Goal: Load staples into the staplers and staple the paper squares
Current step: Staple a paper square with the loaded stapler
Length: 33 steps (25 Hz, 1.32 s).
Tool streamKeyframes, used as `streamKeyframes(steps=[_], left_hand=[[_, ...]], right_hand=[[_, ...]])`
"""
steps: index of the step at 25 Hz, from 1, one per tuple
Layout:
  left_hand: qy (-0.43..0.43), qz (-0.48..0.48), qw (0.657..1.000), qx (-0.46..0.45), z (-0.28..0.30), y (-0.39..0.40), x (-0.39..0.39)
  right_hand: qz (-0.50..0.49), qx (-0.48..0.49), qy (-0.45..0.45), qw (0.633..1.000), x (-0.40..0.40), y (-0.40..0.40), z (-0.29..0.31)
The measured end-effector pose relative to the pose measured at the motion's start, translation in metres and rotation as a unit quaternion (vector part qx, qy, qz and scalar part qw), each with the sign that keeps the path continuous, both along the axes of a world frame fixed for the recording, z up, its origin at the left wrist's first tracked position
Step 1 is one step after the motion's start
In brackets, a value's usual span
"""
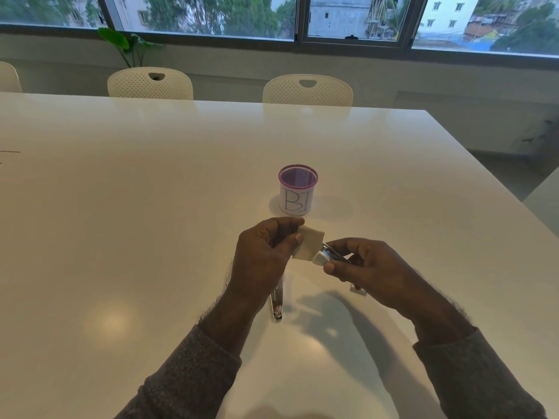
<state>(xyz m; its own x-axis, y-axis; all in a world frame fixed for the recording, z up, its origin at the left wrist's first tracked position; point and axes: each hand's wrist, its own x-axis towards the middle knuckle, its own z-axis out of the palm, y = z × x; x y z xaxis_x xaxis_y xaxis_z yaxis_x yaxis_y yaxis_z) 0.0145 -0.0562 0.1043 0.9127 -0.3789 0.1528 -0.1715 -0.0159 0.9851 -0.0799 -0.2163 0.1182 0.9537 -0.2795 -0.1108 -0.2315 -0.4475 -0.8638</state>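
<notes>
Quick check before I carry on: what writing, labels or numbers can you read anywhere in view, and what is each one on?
"BI": handwritten in large dark letters on the white paper wrapped around the purple mesh cup.
Paper square in the left hand: no writing visible.
Stapler in the right hand: no brand or markings legible.

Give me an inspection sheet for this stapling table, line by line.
Surface: white table, glossy.
Job's things: paper square held in the air, its corner in the nose of a small stapler; a second stapler lies on the table, partly hidden under the left wrist.
Clutter: purple mesh cup with a handwritten label; small metallic piece, too small to identify.
Hands: left hand pinches the paper; right hand grips the stapler.
Cables: nothing seen.
Surroundings: white chairs, plant, windows.
</notes>
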Motion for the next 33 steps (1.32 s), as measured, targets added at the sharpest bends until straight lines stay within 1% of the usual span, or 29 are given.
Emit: streamKeyframes(steps=[5, 9, 12, 15, 18, 22, 27, 31, 33], left_hand=[[-0.006, -0.018, 1.000, 0.008, 0.002, 0.003, 0.000], [-0.015, -0.010, 1.000, 0.025, 0.000, 0.004, 0.002], [-0.027, -0.012, 0.999, 0.037, 0.000, 0.004, 0.001], [-0.027, -0.027, 0.998, 0.057, 0.001, 0.003, -0.002], [-0.012, -0.042, 0.997, 0.056, 0.001, 0.002, -0.005], [0.001, -0.034, 0.998, 0.052, 0.000, 0.003, -0.003], [0.049, -0.046, 0.997, 0.031, 0.001, 0.003, -0.001], [0.074, -0.060, 0.995, 0.024, 0.001, 0.004, 0.001], [0.080, -0.066, 0.994, 0.028, 0.001, 0.005, 0.001]], right_hand=[[0.017, 0.016, -0.013, 1.000, -0.002, 0.002, 0.001], [0.038, 0.011, -0.009, 0.999, -0.004, 0.003, 0.003], [0.049, 0.031, -0.009, 0.998, -0.006, 0.002, 0.004], [0.044, 0.026, -0.009, 0.999, -0.005, 0.002, 0.004], [0.024, 0.025, -0.016, 0.999, -0.003, 0.005, 0.003], [-0.010, 0.029, -0.016, 0.999, -0.001, 0.010, -0.001], [-0.030, 0.030, -0.021, 0.999, 0.000, 0.014, -0.006], [-0.054, 0.024, -0.046, 0.997, 0.001, 0.017, -0.010], [-0.047, 0.027, -0.027, 0.998, 0.002, 0.018, -0.009]])
